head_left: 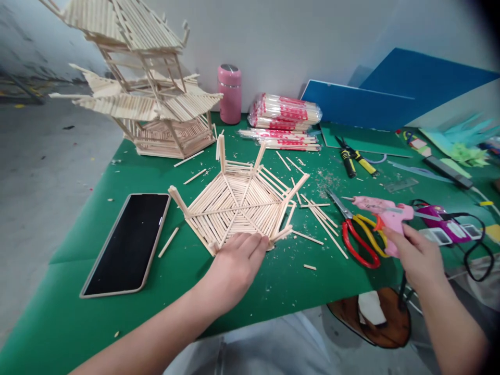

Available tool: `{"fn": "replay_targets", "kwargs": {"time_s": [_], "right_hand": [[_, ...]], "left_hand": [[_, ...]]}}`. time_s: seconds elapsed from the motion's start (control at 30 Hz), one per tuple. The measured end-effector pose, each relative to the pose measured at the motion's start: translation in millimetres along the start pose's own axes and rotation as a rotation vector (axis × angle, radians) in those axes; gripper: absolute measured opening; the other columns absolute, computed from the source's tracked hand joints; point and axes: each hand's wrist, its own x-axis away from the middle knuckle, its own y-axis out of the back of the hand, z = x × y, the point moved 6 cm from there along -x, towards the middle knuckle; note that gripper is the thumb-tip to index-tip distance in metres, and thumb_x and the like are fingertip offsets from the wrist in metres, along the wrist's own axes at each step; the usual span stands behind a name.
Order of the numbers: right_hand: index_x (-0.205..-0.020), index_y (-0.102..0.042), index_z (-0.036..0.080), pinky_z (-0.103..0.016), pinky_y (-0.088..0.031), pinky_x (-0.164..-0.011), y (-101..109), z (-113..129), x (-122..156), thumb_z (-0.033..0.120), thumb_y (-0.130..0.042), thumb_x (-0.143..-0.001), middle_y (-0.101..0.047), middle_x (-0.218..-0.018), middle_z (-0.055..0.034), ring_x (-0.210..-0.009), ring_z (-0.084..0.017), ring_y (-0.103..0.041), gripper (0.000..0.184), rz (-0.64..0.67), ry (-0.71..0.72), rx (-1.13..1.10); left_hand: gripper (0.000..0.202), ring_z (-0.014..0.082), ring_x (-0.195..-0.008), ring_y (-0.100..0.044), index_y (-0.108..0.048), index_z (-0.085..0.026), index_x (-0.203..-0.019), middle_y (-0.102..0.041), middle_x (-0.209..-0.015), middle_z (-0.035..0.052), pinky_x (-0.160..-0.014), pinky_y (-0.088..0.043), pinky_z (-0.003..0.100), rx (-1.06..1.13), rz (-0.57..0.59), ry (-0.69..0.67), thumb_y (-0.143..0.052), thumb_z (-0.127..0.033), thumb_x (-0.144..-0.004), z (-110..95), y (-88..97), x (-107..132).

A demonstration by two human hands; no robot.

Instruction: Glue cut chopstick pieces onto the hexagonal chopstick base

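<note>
So my left hand (pixel 238 265) is curled over the 6 o'clock edge of the stick frame (pixel 238 203) on the counter (pixel 273 291); can't tell if it's pinching anything under there. My right hand (pixel 422 255), between 3 and 4 o'clock, is wrapped round a pink glue gun (pixel 396 221), tip near the scissors (pixel 349 216) and well apart from the frame. Looks like a steady-and-glue step; next move probably calls for a still frame and careful nozzle. Tiered stick tower (pixel 140 107) sits past 10 o'clock.
</note>
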Motion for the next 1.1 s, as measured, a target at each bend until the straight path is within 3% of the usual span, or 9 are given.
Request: {"fn": "replay_targets", "kwargs": {"time_s": [0.13,0.3,0.37,0.47,0.53,0.6,0.7,0.77,1.1], "right_hand": [[-0.084,-0.066,0.007,-0.035,-0.041,-0.052,-9,0,-20,0.047,-0.057,-0.068,-0.058,-0.058,-0.0095,-0.054,-0.022,-0.058,0.044,0.082,-0.053,0.106],[-0.103,-0.056,0.007,-0.045,-0.033,-0.082,-9,48,9,0.043,-0.059,-0.069,-0.054,-0.098,-0.0205,-0.097,-0.032,-0.047,0.049,-0.093,0.149,0.163],[-0.100,-0.057,0.012,-0.036,-0.040,-0.076,-26,75,43,0.039,-0.054,-0.076,-0.056,-0.092,-0.0128,-0.082,-0.021,-0.052,0.036,0.012,0.255,0.072],[-0.083,-0.061,0.019,-0.024,-0.043,-0.060,-67,111,106,0.034,-0.054,-0.077,-0.055,-0.073,-0.0024,-0.064,-0.014,-0.052,0.018,0.359,0.358,-0.074],[-0.081,-0.061,0.017,-0.022,-0.038,-0.052,-96,122,144,0.032,-0.052,-0.080,-0.047,-0.064,0.0003,-0.057,-0.011,-0.045,0.017,0.656,0.197,-0.300],[-0.083,-0.061,0.016,-0.021,-0.032,-0.046,-116,124,167,0.035,-0.054,-0.079,-0.039,-0.057,0.0038,-0.051,-0.008,-0.036,0.021,0.780,-0.060,-0.494],[-0.081,-0.060,0.015,-0.018,-0.018,-0.039,-136,123,185,0.041,-0.059,-0.074,-0.028,-0.051,0.0081,-0.043,-0.004,-0.021,0.026,0.849,-0.482,-0.781],[-0.076,-0.058,0.016,-0.018,-0.012,-0.038,-143,123,187,0.041,-0.064,-0.070,-0.025,-0.051,0.0093,-0.042,-0.003,-0.017,0.027,0.813,-0.640,-0.910],[-0.075,-0.053,0.017,-0.018,-0.013,-0.039,-152,133,193,0.037,-0.068,-0.066,-0.027,-0.050,0.0107,-0.041,-0.002,-0.018,0.027,0.677,-0.774,-1.083]], "left_hand": [[0.026,0.0235,-0.085,-0.058,-0.053,-0.006,-0.107,-0.062,-0.092,0.0148,-0.073,-0.049,0.040,-0.002,0.011,0.010,-0.039,-0.011,-0.084,0,-0.7,2],[0.026,0.0236,-0.085,-0.057,-0.052,-0.005,-0.107,-0.061,-0.093,0.0142,-0.074,-0.049,0.039,-0.004,0.018,0.008,-0.040,-0.010,-0.084,0,-0.2,1],[0.026,0.0239,-0.085,-0.057,-0.052,-0.005,-0.107,-0.061,-0.093,0.0146,-0.074,-0.049,0.040,-0.004,0.017,0.008,-0.041,-0.010,-0.084,0,0.2,1],[0.026,0.0242,-0.085,-0.057,-0.052,-0.004,-0.107,-0.061,-0.093,0.0152,-0.073,-0.049,0.040,0.002,0.026,0.007,-0.041,-0.010,-0.084,0,0.1,1],[0.026,0.0240,-0.085,-0.057,-0.052,-0.005,-0.107,-0.062,-0.093,0.0149,-0.072,-0.050,0.040,0.009,0.032,0.011,-0.040,-0.011,-0.085,0,0.5,0],[0.026,0.0237,-0.084,-0.057,-0.053,-0.005,-0.105,-0.062,-0.092,0.0150,-0.071,-0.050,0.040,0.012,0.024,0.013,-0.037,-0.011,-0.086,-1,1.9,-1],[0.027,0.0237,-0.082,-0.058,-0.054,-0.006,-0.103,-0.063,-0.091,0.0154,-0.069,-0.051,0.041,0.013,0.005,0.007,-0.034,-0.013,-0.087,-1,3.8,-2],[0.027,0.0236,-0.082,-0.058,-0.054,-0.007,-0.104,-0.063,-0.091,0.0147,-0.069,-0.052,0.040,0.019,-0.005,0.004,-0.035,-0.013,-0.087,0,4.0,-2],[0.028,0.0282,-0.089,-0.056,-0.051,-0.003,-0.109,-0.061,-0.099,0.0189,-0.076,-0.049,0.046,0.041,0.024,0.001,-0.042,-0.010,-0.083,2,-2.2,3]]}}
